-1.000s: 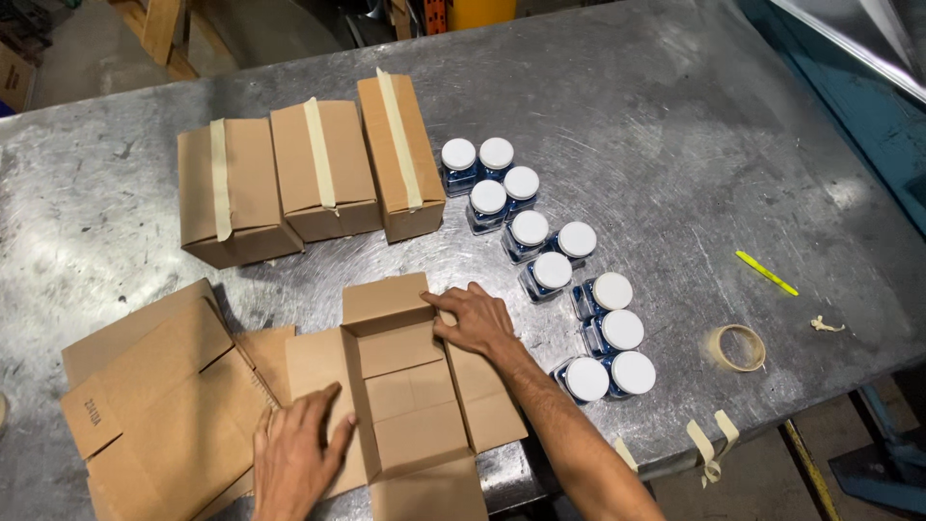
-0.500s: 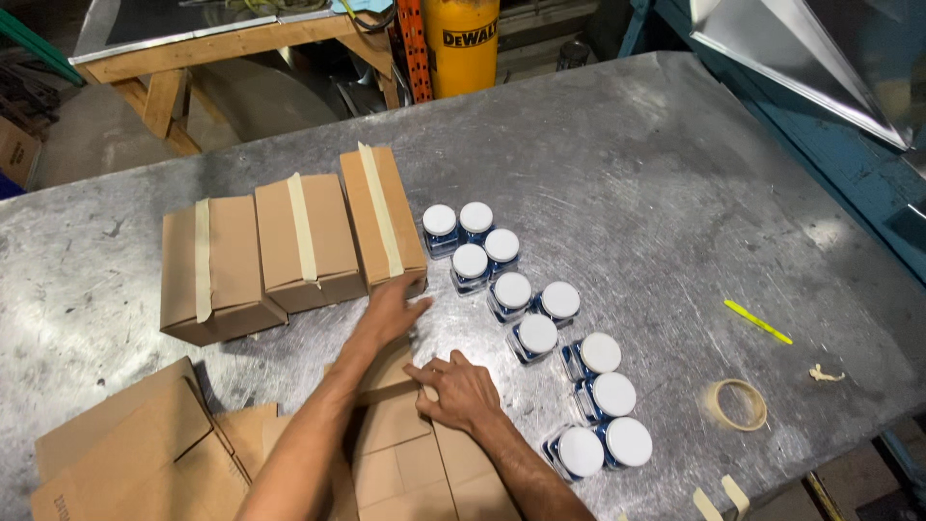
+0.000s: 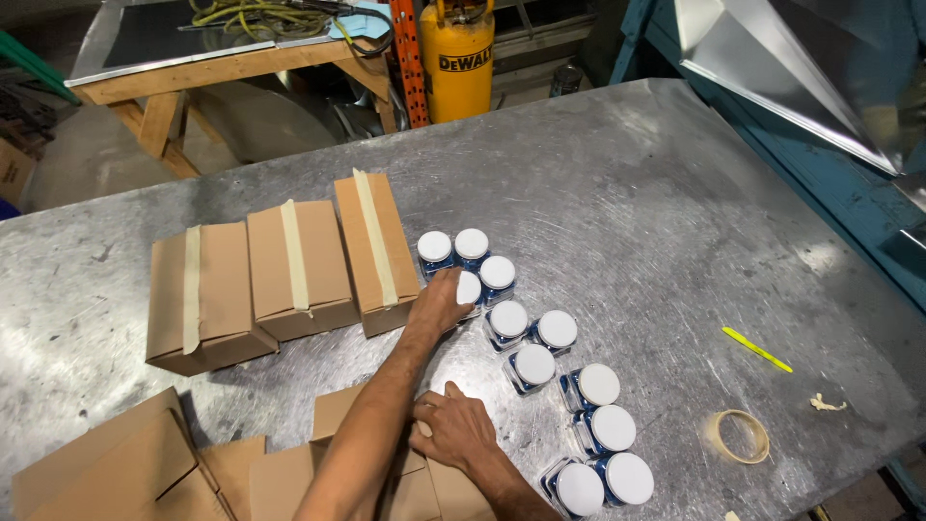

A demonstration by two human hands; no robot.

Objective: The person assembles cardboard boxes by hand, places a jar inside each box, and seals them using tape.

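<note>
L hand point(image 3: 439, 301) moved onto jar point(image 3: 469, 288), half hiding it; grip unclear.

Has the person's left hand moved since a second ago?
Yes. The left hand left the open box and reached away from the person, past the taped boxes, to a white-lidded jar.

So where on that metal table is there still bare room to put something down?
The widest bare patch of the metal table lies beyond the white-lidded jars, reaching toward the yellow marker and tape roll. Another lies left of the three taped boxes. It is crowded near the left hand, right hand and open box.
</note>
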